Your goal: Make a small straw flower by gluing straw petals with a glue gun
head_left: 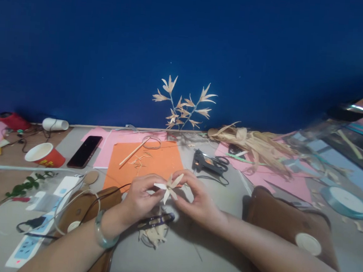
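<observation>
My left hand (141,197) and my right hand (196,197) meet over the grey table, both pinching a small pale straw flower (171,188) with pointed petals. The left fingers grip it from the left, the right fingers from the right. A jade bangle (103,230) circles my left wrist. Just below the hands lie small dark snips (155,222) and a heap of straw scraps (154,235). An orange paper sheet (145,160) with thin straw pieces lies behind the hands.
A branch of straw flowers (183,107) stands against the blue wall. A black glue gun (206,162), scissors (223,160), dried husks (255,145), a phone (84,151), a red paper cup (45,154), a power strip (38,229), a ribbon spool (347,201) and brown bags (287,222) surround me.
</observation>
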Motion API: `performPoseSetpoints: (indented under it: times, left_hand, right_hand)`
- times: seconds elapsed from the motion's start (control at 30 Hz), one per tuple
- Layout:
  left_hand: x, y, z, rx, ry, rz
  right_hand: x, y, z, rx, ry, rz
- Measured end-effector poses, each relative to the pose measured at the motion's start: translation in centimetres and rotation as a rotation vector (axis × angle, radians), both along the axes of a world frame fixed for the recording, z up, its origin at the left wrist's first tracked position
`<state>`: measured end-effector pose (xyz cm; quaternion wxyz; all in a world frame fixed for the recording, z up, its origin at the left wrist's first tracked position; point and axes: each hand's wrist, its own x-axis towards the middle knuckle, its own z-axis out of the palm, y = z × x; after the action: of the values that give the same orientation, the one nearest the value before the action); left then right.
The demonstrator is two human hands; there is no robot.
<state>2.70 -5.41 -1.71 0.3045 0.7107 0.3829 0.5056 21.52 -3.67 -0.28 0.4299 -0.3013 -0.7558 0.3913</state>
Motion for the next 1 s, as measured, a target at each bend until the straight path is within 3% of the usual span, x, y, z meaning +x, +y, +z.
performPoseSetpoints:
  times: [0.73, 1.0]
  left_hand:
    - [-0.03, 0.07, -0.46, -0.02, -0.071, 0.03]
    - [0.1, -0.02, -0.23, -0.122, -0.079, 0.019]
  right_hand:
    - [-0.09, -0.07, -0.18, -0.005, 0.019, -0.017]
    - [-0.2, -0.15, -0.63, -0.026, 0.012, 0.015]
